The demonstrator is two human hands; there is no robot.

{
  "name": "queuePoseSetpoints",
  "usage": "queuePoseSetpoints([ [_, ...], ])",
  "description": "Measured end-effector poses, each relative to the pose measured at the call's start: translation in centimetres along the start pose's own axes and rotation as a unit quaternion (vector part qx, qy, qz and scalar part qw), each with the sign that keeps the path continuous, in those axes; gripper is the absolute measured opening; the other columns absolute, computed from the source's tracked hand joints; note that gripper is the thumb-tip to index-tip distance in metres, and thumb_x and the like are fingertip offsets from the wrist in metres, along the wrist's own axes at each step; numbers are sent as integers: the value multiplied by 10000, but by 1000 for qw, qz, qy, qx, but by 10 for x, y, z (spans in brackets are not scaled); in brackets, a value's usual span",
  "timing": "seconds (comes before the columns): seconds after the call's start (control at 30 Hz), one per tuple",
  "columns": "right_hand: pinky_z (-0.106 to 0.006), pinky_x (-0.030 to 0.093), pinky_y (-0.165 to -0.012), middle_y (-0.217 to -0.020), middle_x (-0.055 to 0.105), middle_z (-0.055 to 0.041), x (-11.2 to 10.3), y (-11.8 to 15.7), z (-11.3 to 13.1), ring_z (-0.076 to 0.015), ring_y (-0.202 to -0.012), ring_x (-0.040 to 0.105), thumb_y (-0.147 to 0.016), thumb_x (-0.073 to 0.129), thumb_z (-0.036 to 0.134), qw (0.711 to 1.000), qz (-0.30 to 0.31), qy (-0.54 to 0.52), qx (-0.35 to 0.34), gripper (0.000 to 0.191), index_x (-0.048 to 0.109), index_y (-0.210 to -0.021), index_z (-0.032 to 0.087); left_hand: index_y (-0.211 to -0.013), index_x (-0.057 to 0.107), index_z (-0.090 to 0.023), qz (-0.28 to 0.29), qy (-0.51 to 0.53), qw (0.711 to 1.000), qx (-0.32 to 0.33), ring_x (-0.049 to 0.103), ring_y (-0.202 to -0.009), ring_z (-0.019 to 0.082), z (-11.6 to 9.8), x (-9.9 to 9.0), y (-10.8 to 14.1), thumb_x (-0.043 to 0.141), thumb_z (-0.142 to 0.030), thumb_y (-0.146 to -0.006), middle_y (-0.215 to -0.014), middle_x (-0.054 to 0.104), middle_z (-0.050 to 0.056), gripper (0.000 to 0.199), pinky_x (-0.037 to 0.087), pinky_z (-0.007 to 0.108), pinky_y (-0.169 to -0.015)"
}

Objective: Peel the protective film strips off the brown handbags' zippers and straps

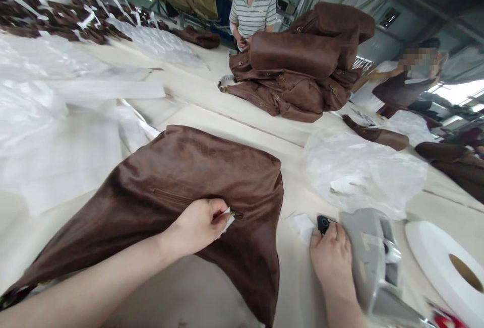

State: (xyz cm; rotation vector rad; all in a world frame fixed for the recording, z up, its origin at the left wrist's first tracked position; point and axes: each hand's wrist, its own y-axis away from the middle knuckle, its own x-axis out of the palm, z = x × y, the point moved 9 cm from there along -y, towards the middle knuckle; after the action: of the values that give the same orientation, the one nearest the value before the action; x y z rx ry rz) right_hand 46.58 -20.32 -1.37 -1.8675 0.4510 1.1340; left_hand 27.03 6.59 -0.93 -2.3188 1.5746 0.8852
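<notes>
A brown leather bag (223, 154) lies flat on the table in front of me, with a zipper (170, 197) across its face. My left hand (202, 224) rests over the bag, thumb and fingers pinched on a small white paper slip (229, 221) beside the zipper's metal pull (233, 213). Right of the bag, my right hand (333, 250) is down at the table with its fingers curled on a small black object (322, 224), whose kind I cannot make out. A grey tape dispenser (365, 252) stands directly beside that hand.
A white roll (427, 252) lies at the right edge. Clear plastic bags (363, 167) and white sheets (56, 161) spread on both sides. More brown bags (298, 66) are piled farther back. One person (253, 8) stands behind the table, another (401, 76) at the right.
</notes>
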Motion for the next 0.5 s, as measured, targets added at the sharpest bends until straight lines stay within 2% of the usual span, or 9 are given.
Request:
queuePoseSetpoints([
  [0.23, -455, 427, -876, -1093, 553, -312, 2, -3, 5, -373, -1123, 478, -862, 346, 259, 998, -1, 28, -53, 467, 471, -1173, -66, -646, 547, -184, -5, 2, 1000, 7, 508, -517, 98, 1, -2, 1, 464, -329, -833, -565, 582, -29, 251, 335, 195, -517],
  [0.37, -427, 442, -863, -1081, 556, -299, 0, -4, 0, -354, -1035, 524, -852, 361, 284, 999, -23, 38, -21, 469, 502, -1134, -64, -624, 533, -182, -10, -7, 1000, 16, 489, -511, 97, -1, -2, 2, 473, -324, -829, -546, 557, -30, 257, 324, 198, -510],
  [0.5, -426, 439, -864, -1094, 549, -299, 4, -3, 1, -359, -1076, 502, -850, 368, 285, 999, -26, 37, -26, 477, 496, -1146, -66, -624, 537, -183, -20, -16, 999, 28, 474, -509, 97, -2, -3, 2, 470, -330, -831, -549, 550, -28, 263, 317, 201, -507],
])
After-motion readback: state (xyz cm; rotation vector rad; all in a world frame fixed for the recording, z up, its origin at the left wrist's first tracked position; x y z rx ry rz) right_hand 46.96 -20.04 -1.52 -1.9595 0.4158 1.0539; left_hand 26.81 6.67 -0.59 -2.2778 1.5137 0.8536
